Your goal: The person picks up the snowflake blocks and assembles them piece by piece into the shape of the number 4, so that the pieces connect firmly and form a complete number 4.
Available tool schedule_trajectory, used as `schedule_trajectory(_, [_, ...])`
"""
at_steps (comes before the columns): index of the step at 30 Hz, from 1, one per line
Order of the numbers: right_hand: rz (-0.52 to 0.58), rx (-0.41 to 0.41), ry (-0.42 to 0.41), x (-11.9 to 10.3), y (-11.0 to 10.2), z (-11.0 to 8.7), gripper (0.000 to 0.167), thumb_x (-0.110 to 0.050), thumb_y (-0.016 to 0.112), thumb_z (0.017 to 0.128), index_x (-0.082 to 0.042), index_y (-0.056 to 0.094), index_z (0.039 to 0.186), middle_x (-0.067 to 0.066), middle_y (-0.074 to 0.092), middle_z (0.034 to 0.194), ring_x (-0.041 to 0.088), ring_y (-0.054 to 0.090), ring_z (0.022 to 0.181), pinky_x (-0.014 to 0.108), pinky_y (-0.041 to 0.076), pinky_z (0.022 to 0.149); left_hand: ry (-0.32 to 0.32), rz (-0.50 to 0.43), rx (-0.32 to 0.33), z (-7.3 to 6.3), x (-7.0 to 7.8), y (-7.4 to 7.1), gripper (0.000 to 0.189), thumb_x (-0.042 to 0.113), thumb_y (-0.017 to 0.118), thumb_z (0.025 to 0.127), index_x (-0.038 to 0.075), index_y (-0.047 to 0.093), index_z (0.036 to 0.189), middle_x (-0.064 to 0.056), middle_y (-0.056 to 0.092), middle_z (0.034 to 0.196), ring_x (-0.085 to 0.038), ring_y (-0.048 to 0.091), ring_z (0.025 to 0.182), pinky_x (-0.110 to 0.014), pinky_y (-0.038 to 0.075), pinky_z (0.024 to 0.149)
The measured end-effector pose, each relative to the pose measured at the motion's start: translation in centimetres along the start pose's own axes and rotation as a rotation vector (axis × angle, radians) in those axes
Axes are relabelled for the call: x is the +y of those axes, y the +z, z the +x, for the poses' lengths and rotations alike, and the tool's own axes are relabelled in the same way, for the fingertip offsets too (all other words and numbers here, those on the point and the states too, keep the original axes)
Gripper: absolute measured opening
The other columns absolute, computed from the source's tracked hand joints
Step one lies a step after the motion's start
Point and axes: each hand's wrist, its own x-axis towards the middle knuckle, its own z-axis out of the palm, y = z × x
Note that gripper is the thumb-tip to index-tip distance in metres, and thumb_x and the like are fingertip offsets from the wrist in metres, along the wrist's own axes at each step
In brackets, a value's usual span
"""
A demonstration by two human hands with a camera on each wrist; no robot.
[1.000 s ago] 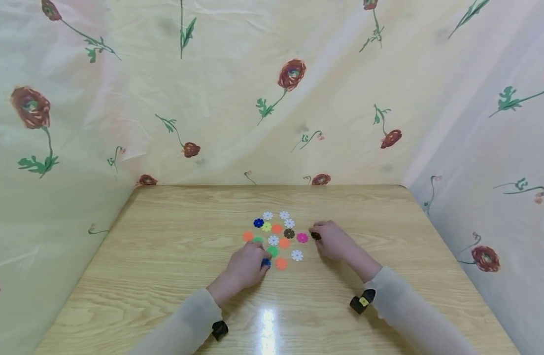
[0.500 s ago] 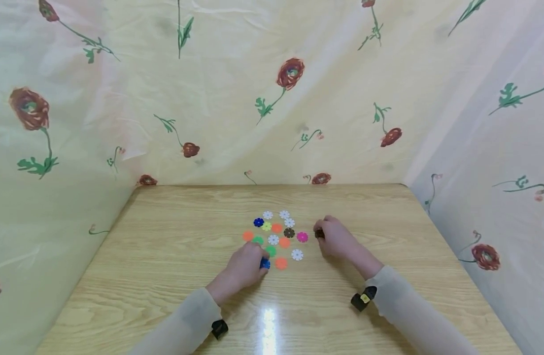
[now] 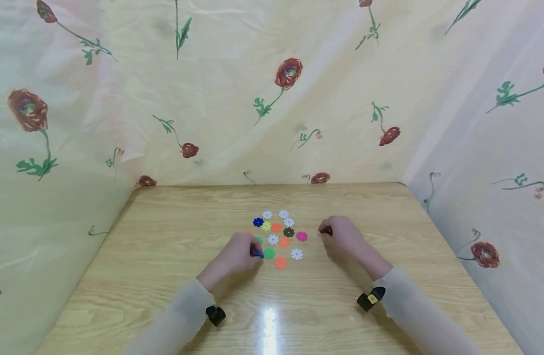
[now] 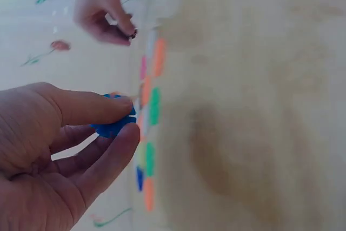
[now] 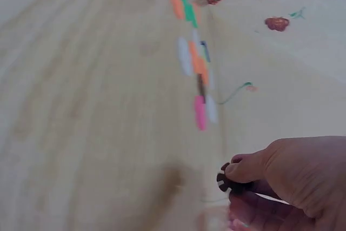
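Note:
Between thumb and fingers, my left hand [image 3: 238,254] pinches a blue notched plastic disc [image 4: 112,127], held just above the table at the left edge of a group of similar discs. My right hand [image 3: 344,237] is to the right of that group and pinches a dark brown notched disc [image 5: 223,181]. Closest to the left hand lies a green disc [image 3: 269,253]; an orange disc [image 3: 281,263] is a little nearer the front. The pink disc [image 3: 301,236] is the one nearest the right hand. The left hand partly covers another green and an orange disc.
Flat on the wooden table [image 3: 165,222] lie several more discs, among them white [image 3: 296,254], yellow [image 3: 265,226], dark blue [image 3: 258,222] and brown [image 3: 289,232]. Flower-patterned cloth [image 3: 227,98] hangs behind and at both sides.
My left hand has drawn slightly left and raised the blue disc, turning it edge-on. The right hand has shifted a little to the right with the brown disc. The lying discs stay in place.

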Motion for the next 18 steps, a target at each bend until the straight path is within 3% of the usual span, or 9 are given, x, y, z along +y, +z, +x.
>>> schedule_trajectory(6, [0.047, 0.129, -0.063, -0.9, -1.9, 0.3, 0.011, 0.003, 0.072, 0.095, 0.0, 0.077, 0.104, 0.013, 0.079, 0.093, 0.025, 0.075, 0.084, 0.042, 0.065, 0.075, -0.051, -0.058, 0.08, 0.1, 0.6, -2.4, 0.01, 0.0, 0.071, 0.098, 0.007, 0.078, 0.096, -0.003, 0.074, 0.092, -0.012, 0.065, 0.083, -0.024, 0.058, 0.071])
schedule_trajectory(12, [0.132, 0.292, -0.119, -2.9, -3.0, 0.3, 0.009, -0.001, 0.074, 0.096, -0.004, 0.075, 0.105, 0.011, 0.081, 0.094, 0.027, 0.079, 0.083, 0.042, 0.067, 0.075, -0.062, -0.129, 0.172, 0.9, 0.9, -3.3, 0.008, 0.005, 0.074, 0.098, 0.008, 0.08, 0.103, -0.002, 0.075, 0.094, -0.013, 0.067, 0.086, -0.028, 0.06, 0.075])
schedule_trajectory(18, [0.237, 0.385, -0.217, -5.5, -3.7, 0.2, 0.012, 0.001, 0.076, 0.095, -0.005, 0.073, 0.104, 0.011, 0.082, 0.096, 0.027, 0.081, 0.085, 0.042, 0.067, 0.075, -0.008, -0.271, 0.259, 1.6, 1.5, -3.8, 0.012, 0.008, 0.081, 0.094, 0.007, 0.079, 0.106, -0.006, 0.079, 0.096, -0.014, 0.074, 0.085, -0.028, 0.064, 0.079])
